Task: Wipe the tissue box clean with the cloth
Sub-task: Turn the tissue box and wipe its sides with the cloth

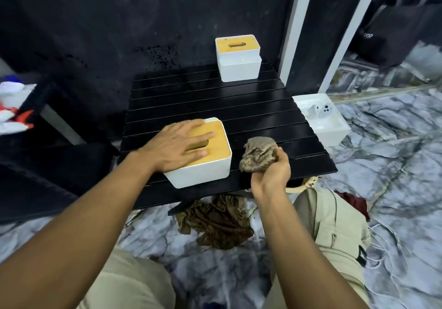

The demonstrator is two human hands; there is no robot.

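A white tissue box (203, 168) with a yellow wooden lid stands at the near left of the black slatted table (239, 108). My left hand (177, 145) lies flat on its lid, fingers spread over the slot. My right hand (272, 172) is closed around a bunched brown patterned cloth (258, 154), held just to the right of the box and a little apart from its side. A second tissue box (238, 57) of the same kind stands at the table's far edge.
Another brown cloth (215, 222) lies on the marble floor under the table's near edge. A white box (320, 117) with small white items sits on the floor to the right. My knees in beige trousers are below. A dark wall stands behind.
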